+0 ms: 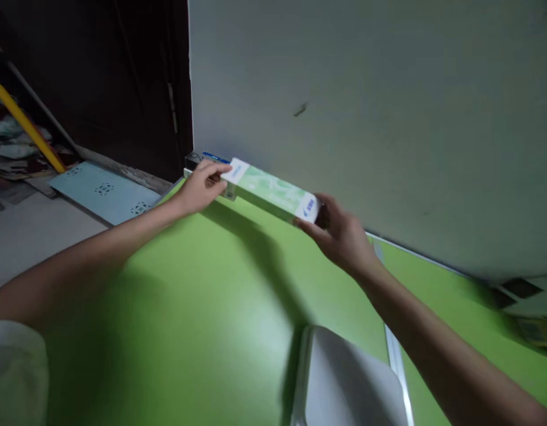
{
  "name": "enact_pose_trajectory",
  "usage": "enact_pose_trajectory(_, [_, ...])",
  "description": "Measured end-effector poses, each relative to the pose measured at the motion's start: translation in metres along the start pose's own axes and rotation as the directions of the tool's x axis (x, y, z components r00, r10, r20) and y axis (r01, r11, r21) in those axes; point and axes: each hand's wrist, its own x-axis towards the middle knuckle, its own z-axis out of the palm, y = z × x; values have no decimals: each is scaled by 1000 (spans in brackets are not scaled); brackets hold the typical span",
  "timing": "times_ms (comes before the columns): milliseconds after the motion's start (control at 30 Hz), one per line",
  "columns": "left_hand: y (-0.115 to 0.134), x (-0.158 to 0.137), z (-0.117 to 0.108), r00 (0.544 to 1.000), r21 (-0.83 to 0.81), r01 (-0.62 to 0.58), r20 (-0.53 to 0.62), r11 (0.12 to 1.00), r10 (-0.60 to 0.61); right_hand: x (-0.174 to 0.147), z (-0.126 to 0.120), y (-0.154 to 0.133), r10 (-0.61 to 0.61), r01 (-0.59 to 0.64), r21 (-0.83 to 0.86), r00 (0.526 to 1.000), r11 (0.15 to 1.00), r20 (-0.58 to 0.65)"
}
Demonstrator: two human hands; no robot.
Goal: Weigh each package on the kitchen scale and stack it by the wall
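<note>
A long green-and-white carton (273, 184) is held above the green table between my two hands. My right hand (342, 234) is closed around its right end, thumb along the near side and fingers behind. At the carton's left end, the fingertips of my left hand (205, 186) pinch near its corner. Just behind my left hand, a dark box (194, 160) and a blue-edged item (216, 157) sit at the table's far corner, mostly covered by the hand and carton.
The green tabletop (180, 307) meets a pale wall (366, 118). A white, round-cornered object (353, 384) lies at the near edge beside a metal strip (394, 349). Left are a dark door (122, 77), a patterned light-blue board (105, 189) and a yellow pole (27, 124).
</note>
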Motion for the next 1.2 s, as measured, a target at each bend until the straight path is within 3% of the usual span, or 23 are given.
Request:
enact_pose_trajectory(67, [-20,35,-12,991,91,13,-135,996,-1,50,20,-9,-3,6,75,999,997,-43])
enact_pose_trajectory(200, [-53,94,-28,972,171,121,-222,978,-81,124,58,-23,7,1,98,997,995,-78])
enact_pose_trajectory(400, [-101,120,-19,888,132,315,-389,940,-244,173,103,-23,7,-4,81,999,997,-33])
enact_pose_trajectory(533, [-128,118,-8,865,51,372,-381,927,-326,177,117,-15,16,-16,3,1000,1000,-4])
enact_pose_trajectory(633, [-140,118,-5,861,-1,338,-402,941,-310,172,119,-9,2,-1,-25,1000,1000,30])
enact_pose_trajectory(833, [-149,109,0,875,-157,317,-331,935,-353,145,114,-7,-37,39,75,999,996,-33])
enact_pose_trajectory(933, [-153,105,3,883,-207,305,-304,930,-357,143,113,-9,-59,58,150,998,987,4])
enact_pose_trajectory(1033, [-157,104,1,884,-225,318,-280,921,-374,144,112,-9,-17,-7,271,996,963,85])
enact_pose_trajectory(1200, [-167,92,-4,837,-262,375,-317,889,-446,119,112,-8,172,-185,460,983,868,71])
